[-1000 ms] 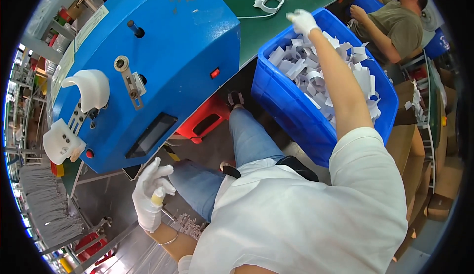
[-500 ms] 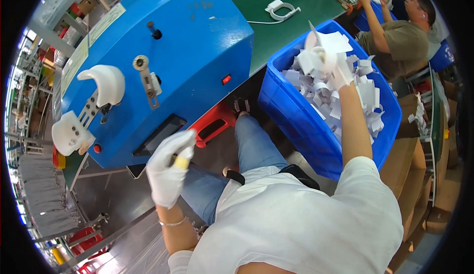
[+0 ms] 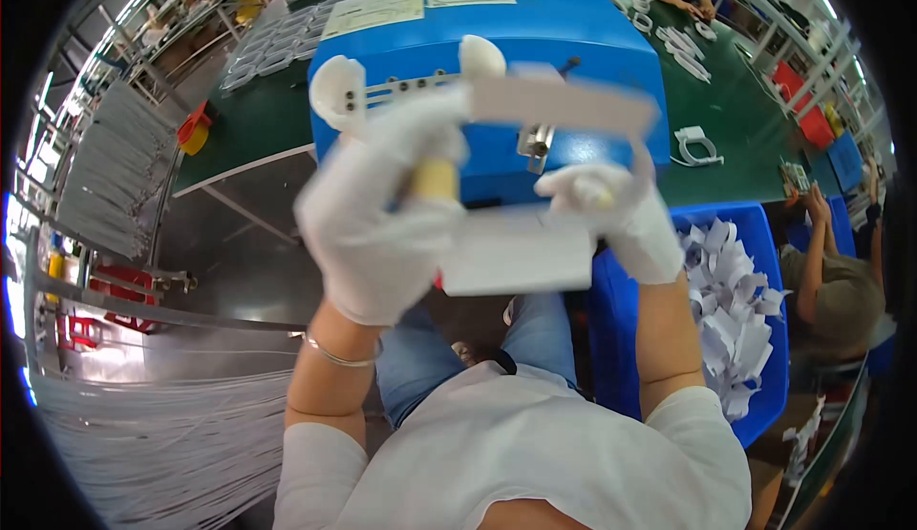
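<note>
Both my hands wear white gloves and are raised together in front of the blue machine. Between them is a thin white sheet piece with one broad panel above and another below, blurred by motion. My left hand has its fingers curled at the panels' left ends; a yellow band shows at its fingers. On the other side my right hand grips the piece where it curves, with its fingers bent in. White curved holders on a slotted metal bar stand on the machine, partly behind my left hand.
A blue bin full of curled white pieces stands at my right. On the green table lies a white ring-shaped part. Co-workers sit at the right and at the back. Bundled clear strips hang at the lower left.
My right hand has come out of the blue bin with a white sheet piece. My left hand has risen to meet it, and my view has turned toward the machine.
</note>
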A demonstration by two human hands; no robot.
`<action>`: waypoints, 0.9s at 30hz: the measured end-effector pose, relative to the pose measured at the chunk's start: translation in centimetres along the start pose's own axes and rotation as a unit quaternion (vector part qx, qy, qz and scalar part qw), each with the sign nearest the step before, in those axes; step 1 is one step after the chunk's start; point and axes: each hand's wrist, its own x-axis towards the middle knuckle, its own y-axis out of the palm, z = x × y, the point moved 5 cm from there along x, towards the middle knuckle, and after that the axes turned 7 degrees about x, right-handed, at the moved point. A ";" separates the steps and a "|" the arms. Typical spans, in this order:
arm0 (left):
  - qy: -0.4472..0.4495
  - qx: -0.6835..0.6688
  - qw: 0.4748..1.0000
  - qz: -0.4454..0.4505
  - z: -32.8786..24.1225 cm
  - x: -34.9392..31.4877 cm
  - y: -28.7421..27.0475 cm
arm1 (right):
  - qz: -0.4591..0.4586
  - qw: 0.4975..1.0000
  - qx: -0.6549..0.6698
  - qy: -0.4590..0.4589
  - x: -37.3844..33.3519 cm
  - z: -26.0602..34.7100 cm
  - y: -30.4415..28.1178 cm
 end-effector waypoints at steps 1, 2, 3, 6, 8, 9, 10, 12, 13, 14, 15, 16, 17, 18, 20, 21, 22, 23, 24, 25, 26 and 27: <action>0.032 0.031 0.998 -0.042 0.0 1.2 -1.1 | -0.066 0.996 0.032 0.041 -0.5 1.9 -0.7; 0.046 0.113 0.988 -0.098 0.3 2.2 -2.1 | -0.094 0.995 0.014 0.029 0.2 3.8 -0.7; 0.056 0.162 0.979 -0.110 0.3 3.0 -2.4 | -0.131 0.990 -0.026 -0.036 1.0 5.3 -0.4; 0.111 0.242 0.955 -0.130 1.1 4.7 -3.0 | -0.185 0.969 -0.101 -0.129 3.9 6.9 0.7; 0.091 0.307 0.938 -0.132 1.6 5.0 -3.2 | -0.163 0.911 -0.241 -0.291 5.4 7.9 2.0; 0.091 0.307 0.938 -0.133 2.0 5.0 -3.3 | -0.161 0.928 -0.225 -0.249 6.1 7.7 2.2; 0.076 0.300 0.941 -0.135 2.5 5.1 -3.6 | -0.160 0.928 -0.225 -0.249 6.6 7.6 2.4; 0.059 0.292 0.945 -0.137 3.2 5.0 -3.8 | -0.134 0.941 -0.202 -0.236 7.7 6.8 2.6; -0.021 0.219 0.969 -0.109 4.2 4.9 -3.9 | -0.133 0.941 -0.202 -0.235 7.8 6.8 2.7; -0.101 0.144 0.981 -0.082 5.1 4.7 -4.0 | -0.118 0.964 -0.155 -0.182 8.1 6.3 2.9; -0.102 0.146 0.980 -0.085 5.7 4.7 -4.1 | -0.102 0.981 -0.108 -0.128 8.3 5.8 3.0; -0.114 0.083 0.987 -0.075 6.8 4.8 -4.1 | -0.098 0.981 -0.107 -0.128 8.6 5.7 2.9; -0.125 0.017 0.990 -0.063 7.6 4.8 -3.8 | -0.086 0.985 -0.095 -0.114 8.9 5.5 2.5; -0.126 0.017 0.990 -0.064 7.7 4.4 -3.8 | -0.073 0.989 -0.083 -0.101 9.1 5.2 2.0; -0.158 0.003 0.984 -0.081 7.6 2.7 -4.3 | -0.062 0.989 -0.082 -0.109 9.1 5.0 1.4; -0.200 0.006 0.976 -0.085 8.6 1.1 -4.6 | -0.052 0.988 -0.080 -0.119 9.5 5.1 1.5; -0.227 -0.003 0.971 -0.075 9.1 -0.5 -4.4 | -0.047 0.988 -0.078 -0.123 9.6 5.5 1.7; -0.255 -0.013 0.965 -0.064 9.5 -2.0 -4.0 | -0.043 0.985 -0.107 -0.126 9.7 6.0 2.1; -0.306 -0.025 0.951 -0.033 9.5 -3.2 -3.1 | -0.039 0.982 -0.134 -0.127 9.8 6.3 2.5; -0.332 -0.062 0.940 0.040 9.4 -3.7 -2.3 | -0.040 0.976 -0.156 -0.146 10.4 6.6 2.8; -0.347 -0.147 0.925 0.053 9.1 -3.7 -1.3 | -0.036 0.970 -0.184 -0.153 10.8 7.5 3.3; -0.358 -0.227 0.903 0.062 9.0 -3.6 -0.4 | -0.028 0.964 -0.208 -0.161 11.2 8.1 3.9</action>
